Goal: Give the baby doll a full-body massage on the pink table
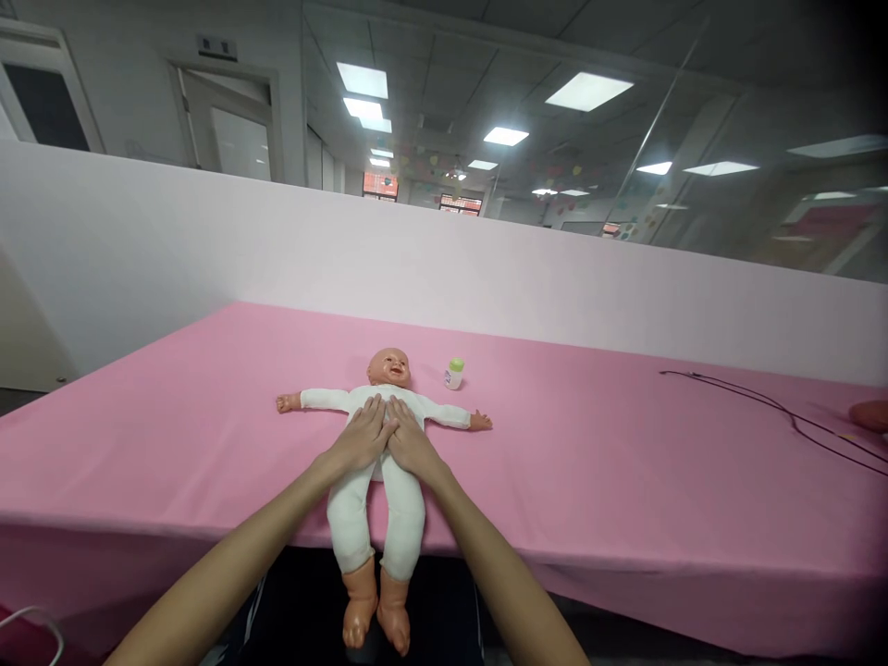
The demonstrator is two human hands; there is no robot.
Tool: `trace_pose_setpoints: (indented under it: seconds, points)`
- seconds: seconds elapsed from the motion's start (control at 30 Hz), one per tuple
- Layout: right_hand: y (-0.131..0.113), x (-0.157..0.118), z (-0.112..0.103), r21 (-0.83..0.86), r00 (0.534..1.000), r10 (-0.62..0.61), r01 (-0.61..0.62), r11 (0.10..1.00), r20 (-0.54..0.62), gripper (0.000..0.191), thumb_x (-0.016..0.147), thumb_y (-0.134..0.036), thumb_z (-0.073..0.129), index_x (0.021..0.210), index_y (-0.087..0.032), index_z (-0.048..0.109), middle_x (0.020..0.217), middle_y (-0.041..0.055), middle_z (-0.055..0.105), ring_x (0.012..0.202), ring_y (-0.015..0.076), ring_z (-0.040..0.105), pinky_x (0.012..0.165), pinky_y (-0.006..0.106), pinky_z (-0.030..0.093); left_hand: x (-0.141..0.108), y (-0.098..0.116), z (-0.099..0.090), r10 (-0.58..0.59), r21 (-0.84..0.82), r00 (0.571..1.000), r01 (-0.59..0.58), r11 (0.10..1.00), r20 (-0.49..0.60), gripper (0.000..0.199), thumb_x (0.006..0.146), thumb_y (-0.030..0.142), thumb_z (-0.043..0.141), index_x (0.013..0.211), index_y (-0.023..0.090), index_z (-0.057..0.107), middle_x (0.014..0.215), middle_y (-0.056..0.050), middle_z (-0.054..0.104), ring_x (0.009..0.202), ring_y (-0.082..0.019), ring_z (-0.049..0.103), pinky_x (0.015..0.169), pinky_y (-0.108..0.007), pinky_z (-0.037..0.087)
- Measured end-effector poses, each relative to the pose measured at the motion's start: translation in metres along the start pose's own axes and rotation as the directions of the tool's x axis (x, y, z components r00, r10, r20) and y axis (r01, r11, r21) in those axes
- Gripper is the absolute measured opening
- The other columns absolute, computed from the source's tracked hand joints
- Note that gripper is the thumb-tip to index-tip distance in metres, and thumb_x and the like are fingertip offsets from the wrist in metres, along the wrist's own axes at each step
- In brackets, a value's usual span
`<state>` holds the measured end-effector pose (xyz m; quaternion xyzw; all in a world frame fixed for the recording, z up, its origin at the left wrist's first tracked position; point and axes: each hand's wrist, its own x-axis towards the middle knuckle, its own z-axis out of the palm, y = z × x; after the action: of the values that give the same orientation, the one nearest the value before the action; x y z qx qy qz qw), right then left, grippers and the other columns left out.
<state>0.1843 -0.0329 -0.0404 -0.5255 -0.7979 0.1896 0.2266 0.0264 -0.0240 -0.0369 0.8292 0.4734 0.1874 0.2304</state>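
Note:
A baby doll [347,518] with a white cloth body lies on its back, arms spread sideways and feet hanging past the table's front edge. Flat on the left part of its torso rests my left hand [363,435], fingers stretched toward the doll's head. My right hand [411,437] lies flat beside it, its fingers also pointing up the chest. The two hands touch near the thumbs, and they cover most of the doll's belly. To the right of the doll's head stands a small clear bottle [453,375] with a green cap, apart from both hands.
A pink cloth [589,462] covers the table. Thin black cables [763,400] run along its right side, near a brownish object [869,415] cut off by the frame edge. Behind the table rises a white low wall [486,268] with glass above it.

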Motion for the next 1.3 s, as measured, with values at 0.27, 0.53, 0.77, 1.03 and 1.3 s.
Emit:
trace_pose_setpoints:
  seconds: [0.27,0.53,0.77,1.03,1.3]
  points:
    - [0.028,0.009,-0.007,0.118,0.936,0.297,-0.278,0.953,-0.189,0.081,0.105,-0.054,0.032,0.164,0.003,0.025,0.173,0.0216,0.02,0.162,0.028,0.016,0.132,0.042,0.011,0.02,-0.02,-0.004,-0.147,-0.083,0.983,0.138,0.987,-0.111,0.095,0.102,0.067,0.024,0.166,-0.003,0.011,0.174,-0.021,0.001,0.162,-0.032,-0.002,0.131,-0.05,0.007]
    - [-0.004,-0.036,-0.003,0.034,0.983,0.184,-0.184,0.982,0.012,0.08,0.107,-0.051,0.025,0.165,0.003,0.017,0.174,0.021,0.006,0.163,0.028,0.003,0.133,0.045,0.006,-0.038,-0.024,0.0,-0.045,-0.1,0.999,0.048,0.994,0.029,0.092,0.103,0.071,0.02,0.168,0.006,0.012,0.174,-0.017,-0.003,0.162,-0.028,-0.004,0.132,-0.048,0.009]
    - [0.008,0.013,-0.001,0.014,0.987,0.117,-0.117,0.993,-0.106,0.068,0.105,-0.037,0.03,0.165,-0.005,0.027,0.174,0.0163,0.02,0.163,0.0251,0.014,0.132,0.046,0.01,0.014,-0.005,0.001,-0.034,-0.007,0.999,0.034,0.999,-0.025,0.081,0.106,0.056,0.016,0.166,0.002,0.018,0.174,-0.019,0.005,0.162,-0.03,0.0,0.13,-0.053,0.007]
    - [0.021,-0.011,-0.008,0.101,0.943,0.313,-0.302,0.948,-0.111,0.083,0.106,-0.055,0.03,0.165,0.002,0.019,0.174,0.0209,0.012,0.163,0.0278,0.01,0.132,0.046,0.01,-0.004,-0.043,-0.003,-0.143,-0.148,0.989,0.135,0.98,-0.043,0.091,0.104,0.062,0.021,0.165,-0.004,0.009,0.172,-0.023,0.0,0.161,-0.033,0.002,0.131,-0.048,0.013]
    - [-0.009,-0.014,0.005,-0.032,0.997,0.052,-0.054,0.998,-0.063,0.069,0.105,-0.035,0.025,0.163,0.004,0.028,0.173,0.0208,0.017,0.163,0.0266,0.011,0.132,0.043,0.009,-0.02,-0.021,0.001,0.102,-0.062,0.989,-0.096,0.993,0.105,0.073,0.107,0.049,0.018,0.168,0.01,0.021,0.175,-0.013,0.006,0.162,-0.025,-0.001,0.132,-0.05,0.01]
